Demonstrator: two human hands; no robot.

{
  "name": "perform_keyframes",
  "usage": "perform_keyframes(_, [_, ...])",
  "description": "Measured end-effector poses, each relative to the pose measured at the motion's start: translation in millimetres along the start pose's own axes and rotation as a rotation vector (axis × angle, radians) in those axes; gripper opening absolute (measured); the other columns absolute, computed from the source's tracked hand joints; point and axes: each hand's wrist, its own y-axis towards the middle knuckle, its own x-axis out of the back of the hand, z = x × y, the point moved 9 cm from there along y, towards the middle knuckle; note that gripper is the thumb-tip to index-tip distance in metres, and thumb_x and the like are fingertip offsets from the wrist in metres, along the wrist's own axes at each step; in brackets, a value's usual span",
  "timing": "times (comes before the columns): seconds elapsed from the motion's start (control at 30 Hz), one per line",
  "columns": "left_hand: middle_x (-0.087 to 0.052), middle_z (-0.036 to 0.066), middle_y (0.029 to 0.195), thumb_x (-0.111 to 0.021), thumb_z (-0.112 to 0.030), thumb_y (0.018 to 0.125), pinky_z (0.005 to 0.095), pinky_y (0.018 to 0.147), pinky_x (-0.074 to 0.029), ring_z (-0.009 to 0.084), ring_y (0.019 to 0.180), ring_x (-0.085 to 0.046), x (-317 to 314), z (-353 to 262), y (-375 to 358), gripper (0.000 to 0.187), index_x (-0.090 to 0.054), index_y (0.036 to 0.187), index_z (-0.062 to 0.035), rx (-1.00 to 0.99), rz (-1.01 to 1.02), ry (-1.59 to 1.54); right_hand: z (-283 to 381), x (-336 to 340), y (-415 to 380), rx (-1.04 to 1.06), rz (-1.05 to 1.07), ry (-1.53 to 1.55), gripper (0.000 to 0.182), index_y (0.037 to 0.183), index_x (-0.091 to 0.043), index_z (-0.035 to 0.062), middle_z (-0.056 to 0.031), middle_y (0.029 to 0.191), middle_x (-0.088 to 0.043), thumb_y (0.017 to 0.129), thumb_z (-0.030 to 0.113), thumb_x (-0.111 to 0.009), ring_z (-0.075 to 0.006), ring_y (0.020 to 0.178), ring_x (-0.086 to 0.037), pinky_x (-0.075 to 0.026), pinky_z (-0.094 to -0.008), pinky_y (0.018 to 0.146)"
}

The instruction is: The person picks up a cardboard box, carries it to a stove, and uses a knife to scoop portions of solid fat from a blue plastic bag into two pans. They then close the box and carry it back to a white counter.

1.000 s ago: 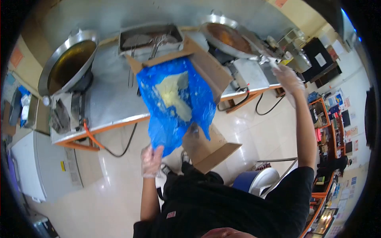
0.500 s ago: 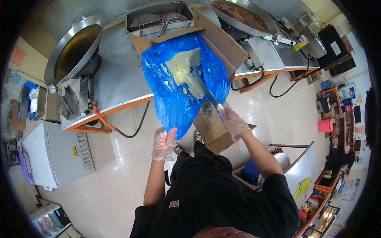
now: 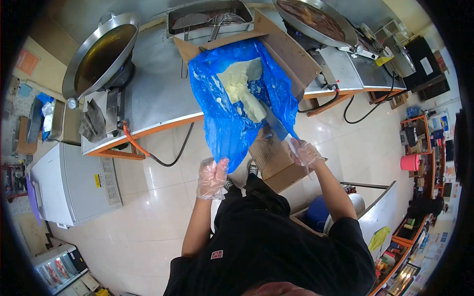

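Observation:
A lined cardboard box (image 3: 292, 58) stands open at the table's edge. Its blue plastic liner (image 3: 217, 126) is folded out over the front and holds a pale yellow, butter-like block (image 3: 241, 91) with an uneven, cut-looking surface. My left hand (image 3: 213, 178), in a clear plastic glove, is closed on the liner's lower corner and pulls it toward me. Gloved as well, my right hand (image 3: 307, 156) grips the white handle of a knife (image 3: 278, 124). The blade points up and left, its tip by the block's lower right end; whether it touches cannot be made out.
A wok of oil (image 3: 101, 56) sits on a burner at left, another wok (image 3: 316, 22) at right. Behind the box is a metal tray (image 3: 210, 22) with strainers. A second cardboard box (image 3: 281, 170) lies on the floor near my feet. Hoses (image 3: 173, 160) hang below the table.
The whole view has shifted, so the table and box appear further right. My right hand and the knife sit slightly further right; both hands keep their holds.

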Motion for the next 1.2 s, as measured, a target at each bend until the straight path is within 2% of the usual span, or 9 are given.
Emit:
perform_keyframes(0.1, [-0.058, 0.001, 0.061, -0.066, -0.022, 0.097, 0.0305, 0.051, -0.04, 0.0107, 0.054, -0.051, -1.6, 2.3, -0.2, 0.033, -0.063, 0.07, -0.0025, 0.026, 0.012, -0.052, -3.6, -9.7, -8.2, -0.129, 0.126, 0.21, 0.043, 0.111, -0.059, 0.0065, -0.0023, 0.065, -0.05, 0.105, 0.047, -0.046, -0.0118, 0.044, -0.046, -0.038, -0.0278, 0.039])
perform_keyframes(0.2, [-0.059, 0.001, 0.061, -0.066, -0.021, 0.097, 0.0302, 0.051, -0.041, 0.0106, 0.053, -0.051, -2.6, 4.6, 2.6, 0.033, -0.063, 0.071, -0.0019, -0.069, 0.022, -0.035, -2.6, -21.9, -12.2, -0.115, 0.236, 0.295, 0.043, 0.11, -0.059, 0.0062, -0.0013, 0.065, -0.05, 0.105, 0.047, -0.045, -0.0117, 0.044, -0.045, -0.039, -0.0278, 0.04])
perform_keyframes(0.5, [-0.054, 0.001, 0.059, -0.063, -0.025, 0.098, 0.0321, 0.05, -0.037, 0.01, 0.054, -0.046, 2.7, 10.7, 3.2, 0.036, -0.061, 0.07, -0.003, -0.057, 0.017, -0.013, 15.0, -37.8, -49.4, 0.126, 0.143, -0.155, 0.047, 0.114, -0.056, 0.005, -0.0027, 0.064, -0.052, 0.106, 0.048, -0.039, -0.0137, 0.048, -0.051, -0.044, -0.0303, 0.042])
perform_keyframes(0.7, [-0.051, 0.0, 0.059, -0.063, -0.026, 0.098, 0.0315, 0.051, -0.036, 0.0091, 0.055, -0.044, 0.2, 9.7, 5.6, 0.036, -0.059, 0.07, -0.0032, -0.088, 0.044, -0.063, 37.4, -77.6, -76.0, 0.083, 0.195, -0.219, 0.045, 0.116, -0.057, 0.0065, -0.0047, 0.066, -0.054, 0.107, 0.046, -0.037, -0.0151, 0.052, -0.056, -0.047, -0.0338, 0.047])
perform_keyframes(0.9, [-0.05, -0.002, 0.062, -0.061, -0.028, 0.099, 0.0296, 0.053, -0.035, 0.0079, 0.059, -0.042, 8.8, 13.0, 3.5, 0.036, -0.057, 0.073, -0.0023, -0.032, 0.012, -0.002, 24.4, -60.3, -74.7, 0.328, -0.028, -0.404, 0.039, 0.115, -0.057, 0.0043, -0.0221, 0.077, -0.064, 0.106, 0.038, -0.041, -0.0394, 0.071, -0.065, -0.051, -0.0479, 0.065])
perform_keyframes(1.0, [-0.049, -0.003, 0.065, -0.06, -0.029, 0.1, 0.0289, 0.055, -0.035, 0.0074, 0.063, -0.041, 19.7, 15.6, 2.4, 0.036, -0.058, 0.076, -0.0019, -0.075, -0.077, -0.001, 44.9, -42.2, -119.2, 0.292, -0.143, -0.481, 0.037, 0.112, -0.058, 0.0026, -0.0279, 0.084, -0.065, 0.105, 0.036, -0.044, -0.0484, 0.084, -0.064, -0.049, -0.0525, 0.072])
perform_keyframes(1.13, [-0.058, -0.001, 0.078, -0.061, -0.032, 0.099, 0.0286, 0.065, -0.042, 0.0079, 0.073, -0.048, 27.3, 17.5, 1.7, 0.032, -0.064, 0.094, -0.0005, 0.096, -0.156, 0.006, 36.5, -39.0, -150.6, 0.204, -0.089, -0.439, 0.037, 0.107, -0.059, 0.001, -0.0281, 0.088, -0.065, 0.104, 0.036, -0.046, -0.0473, 0.088, -0.064, -0.049, -0.0518, 0.075])
perform_keyframes(1.17, [-0.066, 0.004, 0.098, -0.062, -0.034, 0.099, 0.0314, 0.079, -0.048, 0.012, 0.088, -0.057, 20.0, -5.0, 5.4, 0.037, -0.064, 0.113, -0.0004, -0.016, -0.158, -0.099, 39.4, -39.4, -159.2, 0.179, -0.09, -0.43, 0.037, 0.105, -0.059, 0.0007, -0.0281, 0.089, -0.065, 0.103, 0.036, -0.047, -0.0473, 0.088, -0.064, -0.048, -0.0517, 0.075])
perform_keyframes(1.2, [-0.067, 0.006, 0.104, -0.063, -0.034, 0.099, 0.0328, 0.083, -0.048, 0.014, 0.092, -0.058, 10.4, -22.2, 11.9, 0.038, -0.063, 0.117, -0.0005, -0.087, -0.131, -0.099, 39.5, -39.6, -163.8, 0.155, -0.09, -0.42, 0.037, 0.104, -0.06, 0.0004, -0.0281, 0.09, -0.065, 0.103, 0.036, -0.047, -0.0472, 0.088, -0.064, -0.048, -0.0516, 0.076])
